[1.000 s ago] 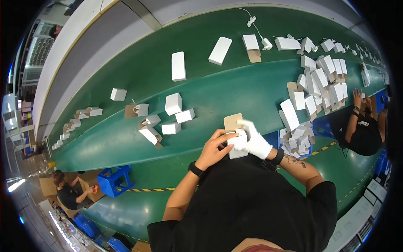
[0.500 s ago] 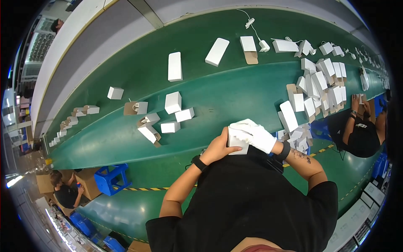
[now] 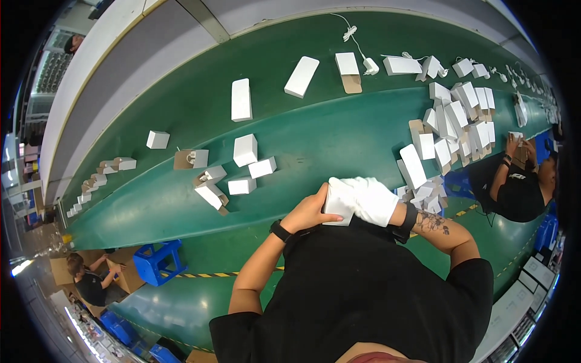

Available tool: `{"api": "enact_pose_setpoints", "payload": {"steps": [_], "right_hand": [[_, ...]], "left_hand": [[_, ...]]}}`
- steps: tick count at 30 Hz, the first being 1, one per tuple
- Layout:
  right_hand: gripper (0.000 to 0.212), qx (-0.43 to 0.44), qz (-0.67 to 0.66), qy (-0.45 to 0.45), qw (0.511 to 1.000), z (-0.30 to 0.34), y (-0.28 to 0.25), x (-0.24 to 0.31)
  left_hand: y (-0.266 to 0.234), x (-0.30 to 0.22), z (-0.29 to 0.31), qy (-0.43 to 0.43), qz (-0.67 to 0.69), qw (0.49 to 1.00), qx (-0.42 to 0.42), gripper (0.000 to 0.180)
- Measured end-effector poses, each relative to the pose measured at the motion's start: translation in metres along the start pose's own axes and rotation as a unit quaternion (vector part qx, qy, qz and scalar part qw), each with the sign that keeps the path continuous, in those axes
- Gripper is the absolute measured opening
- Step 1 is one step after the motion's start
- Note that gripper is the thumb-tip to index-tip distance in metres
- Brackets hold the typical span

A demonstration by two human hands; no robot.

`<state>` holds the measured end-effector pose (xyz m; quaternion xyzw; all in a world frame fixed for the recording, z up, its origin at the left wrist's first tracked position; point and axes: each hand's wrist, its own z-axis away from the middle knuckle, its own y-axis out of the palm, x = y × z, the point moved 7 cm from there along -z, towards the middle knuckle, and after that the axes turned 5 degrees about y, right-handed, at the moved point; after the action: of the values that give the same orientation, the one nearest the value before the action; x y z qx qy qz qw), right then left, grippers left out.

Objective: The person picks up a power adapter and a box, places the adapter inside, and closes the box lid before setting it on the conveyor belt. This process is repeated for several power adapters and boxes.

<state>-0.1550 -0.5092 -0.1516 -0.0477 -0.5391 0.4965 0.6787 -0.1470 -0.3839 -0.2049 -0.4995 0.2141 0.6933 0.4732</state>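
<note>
hands (image 3: pixel 307 213) hold white box (image 3: pixel 336 209) near bench edge (image 3: pixel 242 224).

Setting: factory floor, packing line by appearance. Evidence: long green work surface (image 3: pixel 339 130) curving across the frame; small white cartons (image 3: pixel 457 114) heaped at centre right, others scattered left of centre; white plug (image 3: pixel 370 66) with cable, upper right of centre, more trailing toward the right edge. Co-worker (image 3: pixel 517 196) at the same surface, far right. Lower left: second person (image 3: pixel 91 285) among brown cardboard boxes (image 3: pixel 130 276), blue stool (image 3: pixel 146 266), black-and-yellow floor tape (image 3: pixel 209 275).
</note>
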Motion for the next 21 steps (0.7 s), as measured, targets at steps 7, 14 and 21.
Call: {"api": "enact_pose_setpoints", "payload": {"steps": [7,14,21], "right_hand": [[0.058,-0.114,0.012,-0.152,0.982,0.003,0.0,0.017],[0.058,-0.132,-0.269,-0.013,0.954,-0.078,-0.034,-0.025],[0.045,-0.293,0.365,-0.135,0.873,-0.287,-0.068,0.043]], "left_hand": [[0.001,0.006,-0.001,0.083,0.009,0.995,-0.058,0.074],[-0.109,-0.011,0.026,0.086,0.034,0.944,-0.316,0.06],[-0.331,0.038,0.08,0.092,0.002,0.799,-0.595,0.051]]}}
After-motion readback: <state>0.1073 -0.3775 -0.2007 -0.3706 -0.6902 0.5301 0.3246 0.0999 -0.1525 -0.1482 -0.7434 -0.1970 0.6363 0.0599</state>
